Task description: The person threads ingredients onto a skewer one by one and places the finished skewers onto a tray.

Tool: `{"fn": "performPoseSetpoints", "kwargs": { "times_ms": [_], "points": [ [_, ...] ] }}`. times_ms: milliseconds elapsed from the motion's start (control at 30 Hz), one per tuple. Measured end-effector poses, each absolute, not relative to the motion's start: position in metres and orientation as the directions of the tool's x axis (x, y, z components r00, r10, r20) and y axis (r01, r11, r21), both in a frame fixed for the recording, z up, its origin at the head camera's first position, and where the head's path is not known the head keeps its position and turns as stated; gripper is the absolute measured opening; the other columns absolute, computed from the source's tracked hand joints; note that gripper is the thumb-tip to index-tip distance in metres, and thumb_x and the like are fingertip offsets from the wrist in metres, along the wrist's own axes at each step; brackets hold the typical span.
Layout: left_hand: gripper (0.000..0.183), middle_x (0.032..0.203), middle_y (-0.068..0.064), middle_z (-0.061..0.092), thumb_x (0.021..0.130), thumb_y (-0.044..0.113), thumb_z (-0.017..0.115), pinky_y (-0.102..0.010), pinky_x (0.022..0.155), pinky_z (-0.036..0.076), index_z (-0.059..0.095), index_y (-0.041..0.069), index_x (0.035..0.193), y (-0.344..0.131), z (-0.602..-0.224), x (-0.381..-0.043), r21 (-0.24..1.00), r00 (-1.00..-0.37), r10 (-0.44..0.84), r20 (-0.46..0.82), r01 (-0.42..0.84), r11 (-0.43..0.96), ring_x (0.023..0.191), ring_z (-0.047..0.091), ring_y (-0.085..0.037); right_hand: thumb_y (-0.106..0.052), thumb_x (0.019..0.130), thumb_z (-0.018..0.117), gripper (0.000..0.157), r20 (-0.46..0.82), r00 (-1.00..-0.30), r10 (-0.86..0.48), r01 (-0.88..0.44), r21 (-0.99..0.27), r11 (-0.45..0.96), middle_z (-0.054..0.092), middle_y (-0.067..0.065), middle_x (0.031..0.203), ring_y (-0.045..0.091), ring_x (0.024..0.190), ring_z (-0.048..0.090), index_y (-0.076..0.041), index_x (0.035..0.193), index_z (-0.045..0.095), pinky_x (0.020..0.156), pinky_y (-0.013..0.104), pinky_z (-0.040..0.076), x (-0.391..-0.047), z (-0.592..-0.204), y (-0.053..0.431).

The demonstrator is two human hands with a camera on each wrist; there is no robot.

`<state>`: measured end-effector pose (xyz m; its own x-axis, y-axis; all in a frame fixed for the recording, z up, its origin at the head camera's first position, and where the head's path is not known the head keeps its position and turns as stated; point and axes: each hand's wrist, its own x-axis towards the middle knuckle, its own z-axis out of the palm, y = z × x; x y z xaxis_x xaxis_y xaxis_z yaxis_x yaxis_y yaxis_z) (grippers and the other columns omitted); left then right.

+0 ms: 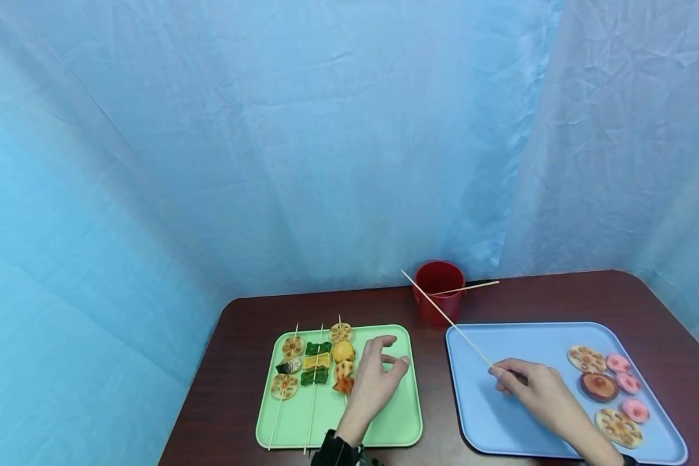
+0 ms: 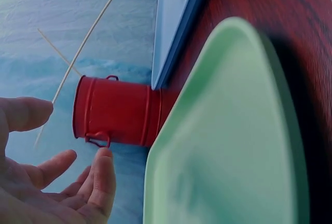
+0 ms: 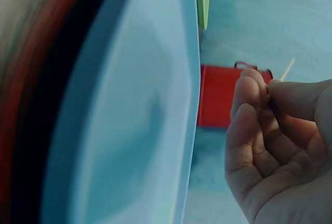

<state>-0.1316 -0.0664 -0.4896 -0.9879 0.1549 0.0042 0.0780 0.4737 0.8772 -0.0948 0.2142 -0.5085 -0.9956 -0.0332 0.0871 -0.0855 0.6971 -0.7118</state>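
My right hand [image 1: 532,391] pinches one end of a thin wooden skewer [image 1: 445,316] above the blue tray [image 1: 489,421]. The skewer slants up to the left, passing in front of the red bucket [image 1: 437,310]. In the right wrist view, thumb and fingers meet at its end. My left hand [image 1: 375,382] hovers over the green tray [image 1: 393,414] with fingers parted and nothing between them. In the left wrist view its fingertips [image 2: 104,156] appear in front of the bucket, and the skewer runs behind the thumb; whether they touch I cannot tell.
Several loaded skewers lie on the green tray's left, with lotus slices [image 1: 283,386], green pieces [image 1: 314,377] and a yellow ball [image 1: 343,351]. On the blue tray's right are lotus slices [image 1: 619,427], a brown mushroom-like cap [image 1: 599,386] and pink rings [image 1: 635,410]. Another skewer [image 1: 480,285] leans in the bucket.
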Motion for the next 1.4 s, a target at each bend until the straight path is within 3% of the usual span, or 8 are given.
{"fn": "performPoseSetpoints", "kwargs": {
  "times_ms": [133, 300, 433, 600, 833, 967, 1200, 1400],
  "points": [
    [0.043, 0.128, -0.008, 0.056, 0.095, 0.033, 0.057, -0.032, 0.080, 0.050, 0.056, 0.013, 0.133, -0.059, -0.493, -0.132, 0.941, -0.978, 0.209, -0.006, 0.065, 0.333, 0.101, 0.063, -0.015, -0.037, 0.094, 0.059, 0.030, 0.072, -0.996, -0.053, -0.089, -0.780, 0.620, 0.064, -0.009, 0.069, 0.003, 0.063, 0.060, -0.011, 0.097, 0.074, 0.057, 0.024, 0.050, -0.097, -0.508, 0.199],
    [0.035, 0.121, -0.011, 0.064, 0.098, 0.020, 0.056, -0.036, 0.088, 0.051, 0.059, 0.002, 0.128, -0.042, -0.497, -0.131, 1.000, -0.982, 0.187, 0.012, 0.012, 0.000, 0.106, 0.063, -0.026, -0.036, 0.094, 0.059, 0.030, 0.082, -0.993, -0.091, -0.118, -0.843, 0.525, 0.064, -0.009, 0.069, 0.004, 0.063, 0.061, -0.010, 0.097, 0.073, 0.058, 0.025, 0.051, -0.098, -0.510, 0.180],
    [0.033, 0.116, -0.014, 0.066, 0.097, 0.015, 0.056, -0.039, 0.088, 0.050, 0.058, -0.003, 0.125, -0.031, -0.499, -0.128, 0.973, -0.989, 0.144, -0.017, -0.050, -0.225, 0.106, 0.063, -0.032, -0.030, 0.095, 0.059, 0.025, 0.122, -0.981, -0.153, -0.178, -0.880, 0.441, 0.063, -0.008, 0.068, 0.007, 0.062, 0.061, -0.009, 0.096, 0.072, 0.056, 0.025, 0.051, -0.099, -0.512, 0.168],
    [0.034, 0.113, -0.017, 0.066, 0.095, 0.013, 0.060, -0.039, 0.086, 0.051, 0.057, -0.004, 0.123, -0.022, -0.499, -0.125, 0.921, -0.982, 0.158, -0.100, -0.152, -0.359, 0.105, 0.063, -0.035, -0.025, 0.097, 0.057, 0.026, 0.142, -0.967, -0.213, -0.211, -0.913, 0.348, 0.064, -0.006, 0.070, 0.008, 0.064, 0.062, -0.003, 0.098, 0.070, 0.058, 0.027, 0.053, -0.100, -0.513, 0.156],
    [0.031, 0.106, -0.027, 0.065, 0.091, 0.008, 0.063, -0.036, 0.079, 0.054, 0.057, -0.008, 0.117, -0.019, -0.500, -0.123, 0.896, -0.984, 0.127, -0.123, -0.165, -0.412, 0.093, 0.067, -0.033, -0.015, 0.096, 0.058, 0.014, 0.215, -0.950, -0.225, -0.284, -0.894, 0.346, 0.064, -0.005, 0.068, 0.010, 0.060, 0.062, -0.011, 0.088, 0.068, 0.056, 0.026, 0.052, -0.098, -0.505, 0.141],
    [0.032, 0.103, -0.032, 0.063, 0.091, 0.006, 0.062, -0.034, 0.075, 0.055, 0.055, -0.015, 0.114, -0.019, -0.503, -0.122, 0.912, -0.992, 0.097, -0.084, -0.115, -0.395, 0.088, 0.068, -0.031, -0.020, 0.097, 0.057, 0.017, 0.169, -0.956, -0.238, -0.247, -0.903, 0.351, 0.064, -0.005, 0.068, 0.010, 0.061, 0.062, -0.008, 0.090, 0.068, 0.055, 0.027, 0.052, -0.097, -0.508, 0.140],
    [0.024, 0.095, -0.028, 0.065, 0.093, 0.005, 0.060, -0.036, 0.073, 0.056, 0.058, -0.015, 0.106, -0.026, -0.506, -0.123, 0.964, -0.996, 0.070, 0.047, 0.027, -0.266, 0.084, 0.069, -0.031, -0.034, 0.096, 0.058, 0.027, 0.083, -0.979, -0.186, -0.158, -0.885, 0.438, 0.064, -0.007, 0.070, 0.006, 0.064, 0.063, -0.010, 0.096, 0.070, 0.060, 0.026, 0.052, -0.100, -0.513, 0.155],
    [0.021, 0.092, -0.025, 0.066, 0.091, 0.005, 0.062, -0.046, 0.077, 0.053, 0.062, -0.011, 0.105, -0.037, -0.508, -0.123, 0.987, -0.995, 0.084, 0.053, 0.039, -0.157, 0.087, 0.066, -0.040, -0.038, 0.095, 0.056, 0.031, 0.078, -0.994, -0.071, -0.105, -0.807, 0.582, 0.064, -0.007, 0.070, 0.003, 0.064, 0.061, -0.011, 0.095, 0.072, 0.058, 0.025, 0.049, -0.103, -0.504, 0.192]
  ]
}}
